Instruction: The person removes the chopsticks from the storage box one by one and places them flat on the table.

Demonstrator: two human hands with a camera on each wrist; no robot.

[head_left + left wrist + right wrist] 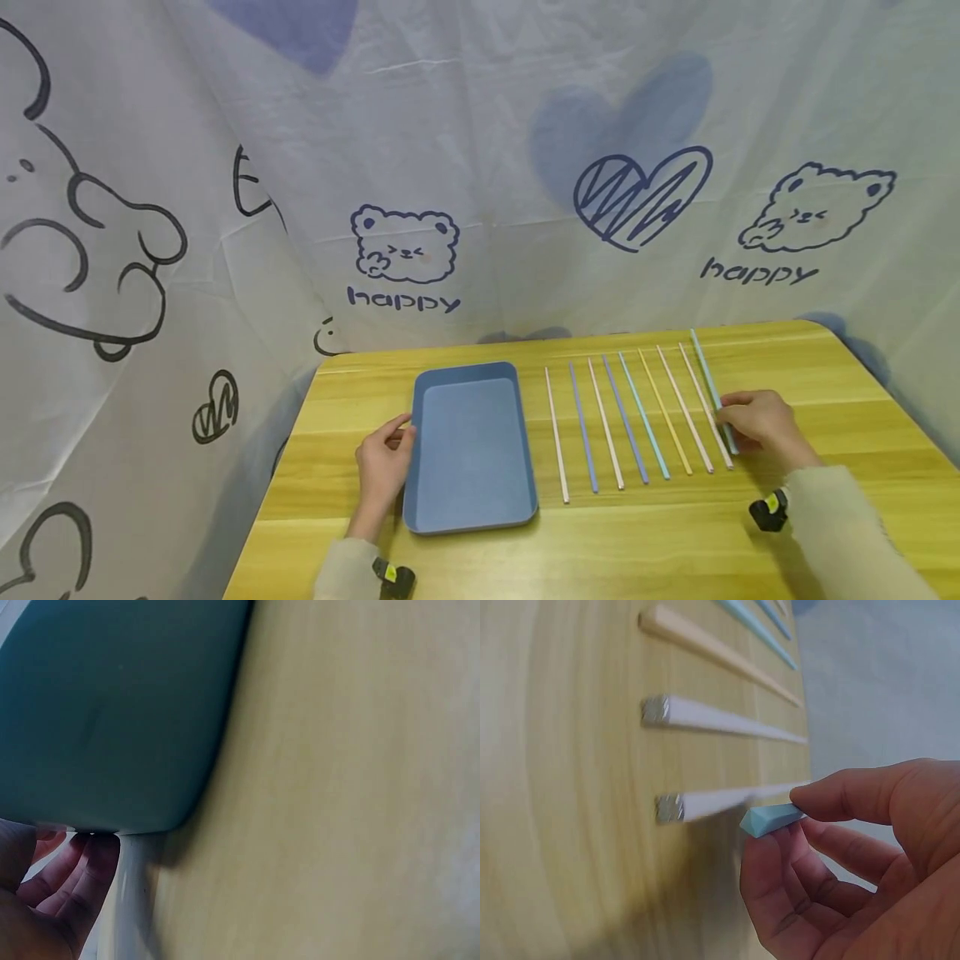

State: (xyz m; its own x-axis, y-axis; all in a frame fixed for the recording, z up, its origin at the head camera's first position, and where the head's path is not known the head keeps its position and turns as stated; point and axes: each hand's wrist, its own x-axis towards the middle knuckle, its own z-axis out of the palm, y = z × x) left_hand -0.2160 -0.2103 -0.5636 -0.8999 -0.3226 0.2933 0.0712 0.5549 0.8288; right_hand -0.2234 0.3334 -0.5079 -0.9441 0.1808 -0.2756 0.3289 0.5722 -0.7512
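A blue rectangular tray point(472, 450) sits left of centre on the table in the head view. At its left edge, my left hand point(384, 462) grips the rim; the fingertips point(101, 851) meet the tray's side in the left wrist view. My right hand point(761, 421) pinches a light blue chopstick point(705, 367) between thumb and fingers, at the right end of a row. In the right wrist view, the squared end of this chopstick point(769, 819) points out past the fingers, close beside a white chopstick point(712, 802) with a silvery tip.
Several chopsticks lie side by side between tray and right hand, among them a yellow one point(664, 412), a blue one point(625, 421) and a white one point(557, 433). Beneath everything is a wood-patterned table point(637, 550). A printed cloth point(487, 167) hangs along the table's back edge.
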